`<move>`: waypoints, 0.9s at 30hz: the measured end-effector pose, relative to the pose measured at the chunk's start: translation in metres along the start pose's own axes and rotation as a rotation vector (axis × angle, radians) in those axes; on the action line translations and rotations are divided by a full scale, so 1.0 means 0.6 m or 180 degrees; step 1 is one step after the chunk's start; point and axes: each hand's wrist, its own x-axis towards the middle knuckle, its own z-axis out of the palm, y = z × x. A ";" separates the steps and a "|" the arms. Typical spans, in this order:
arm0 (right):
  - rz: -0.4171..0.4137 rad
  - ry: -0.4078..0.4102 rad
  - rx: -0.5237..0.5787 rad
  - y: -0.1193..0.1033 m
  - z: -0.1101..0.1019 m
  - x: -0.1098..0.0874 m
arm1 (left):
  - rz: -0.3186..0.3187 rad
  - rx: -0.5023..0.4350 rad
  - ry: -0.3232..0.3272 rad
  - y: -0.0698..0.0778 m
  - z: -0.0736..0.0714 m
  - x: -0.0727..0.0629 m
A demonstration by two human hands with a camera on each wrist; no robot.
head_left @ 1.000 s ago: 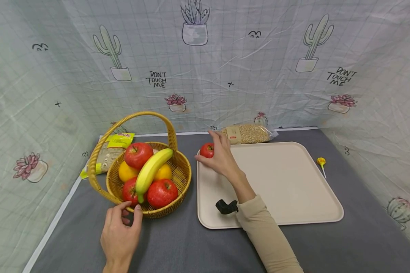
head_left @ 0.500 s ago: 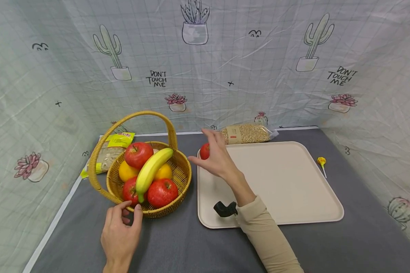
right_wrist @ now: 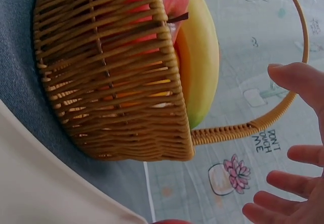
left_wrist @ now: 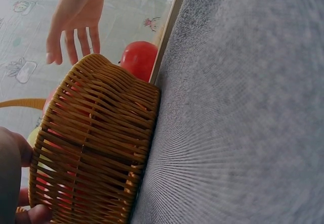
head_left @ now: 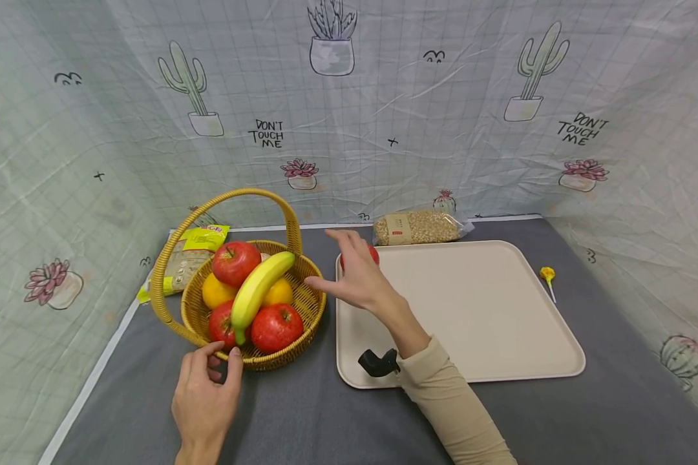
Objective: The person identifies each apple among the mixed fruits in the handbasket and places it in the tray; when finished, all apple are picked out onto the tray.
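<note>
A yellow wicker basket (head_left: 314,316) with a tall arched handle holds red apples (head_left: 276,328), yellow-orange fruit and a banana (head_left: 262,294) laid on top. My left hand (head_left: 206,394) holds the near rim, thumb and fingertips right at the wicker; the left wrist view shows the woven side (left_wrist: 96,138) close by. My right hand (head_left: 360,274) hovers over the left part of the beige tray (head_left: 459,310), fingers spread and holding nothing. Another red apple (head_left: 374,254) sits at the tray's far left corner, partly hidden behind that hand. In the right wrist view the spread fingers (right_wrist: 291,183) stand apart from the basket.
Behind the tray lies a clear bag of beige grains (head_left: 424,228). A yellow-green packet (head_left: 200,242) lies behind the basket on the left. Right of the tray is a yellow lollipop (head_left: 548,276). A black wrist mount (head_left: 378,363) sticks out from the right sleeve. Printed cloth walls surround the table.
My right hand has moved left from the apple on the tray toward the basket, its fingers spreading wider. The apple stays at the tray's corner. The left hand has not moved.
</note>
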 end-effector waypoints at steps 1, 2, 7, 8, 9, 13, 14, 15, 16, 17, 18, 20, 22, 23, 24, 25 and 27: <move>-0.0032 -0.0026 0.0004 -0.002 0.001 -0.001 | -0.0001 -0.0002 -0.0002 0.000 0.000 0.000; -0.0061 -0.0049 0.0000 -0.004 0.002 -0.002 | 0.0000 -0.0001 -0.0005 0.000 0.000 0.000; -0.0191 -0.0186 -0.0030 -0.013 0.006 -0.004 | 0.0010 -0.0001 -0.0002 0.000 0.000 0.000; -0.0210 -0.0213 -0.0035 -0.014 0.007 -0.005 | 0.0014 -0.0001 0.0001 0.000 0.000 0.000; -0.0225 -0.0242 -0.0032 -0.015 0.008 -0.006 | 0.0018 -0.0004 0.0004 0.000 0.000 0.000; -0.0308 -0.0317 -0.0061 -0.019 0.014 -0.008 | 0.0026 -0.0010 0.0004 0.000 -0.001 0.000; -0.0328 -0.0330 -0.0064 -0.020 0.016 -0.008 | 0.0026 -0.0012 0.0003 0.000 -0.001 0.001; -0.0356 -0.0342 -0.0076 -0.021 0.018 -0.008 | 0.0025 -0.0012 0.0002 0.000 -0.002 0.001; -0.0383 -0.0351 -0.0095 -0.023 0.020 -0.008 | 0.0025 -0.0010 -0.0001 0.000 -0.002 0.001; -0.0405 -0.0362 -0.0108 -0.025 0.022 -0.009 | 0.0023 -0.0007 -0.0003 0.000 -0.002 0.001; -0.0426 -0.0383 -0.0120 -0.026 0.023 -0.009 | 0.0023 -0.0006 -0.0007 0.000 -0.002 0.001; -0.0461 -0.0425 -0.0143 -0.029 0.027 -0.010 | 0.0024 -0.0002 -0.0013 0.000 -0.002 0.001; -0.0475 -0.0484 -0.0176 -0.031 0.031 -0.011 | 0.0025 0.0001 -0.0018 0.000 -0.002 0.001; -0.0481 -0.0514 -0.0188 -0.032 0.032 -0.012 | 0.0025 0.0001 -0.0019 -0.001 -0.002 0.001; -0.0492 -0.0545 -0.0200 -0.033 0.034 -0.012 | 0.0027 -0.0001 -0.0018 -0.001 -0.002 0.001; -0.0501 -0.0571 -0.0198 -0.034 0.036 -0.013 | 0.0030 0.0000 -0.0016 -0.001 -0.002 0.001; -0.0520 -0.0635 -0.0196 -0.035 0.039 -0.013 | 0.0043 -0.0001 -0.0007 -0.002 -0.001 0.001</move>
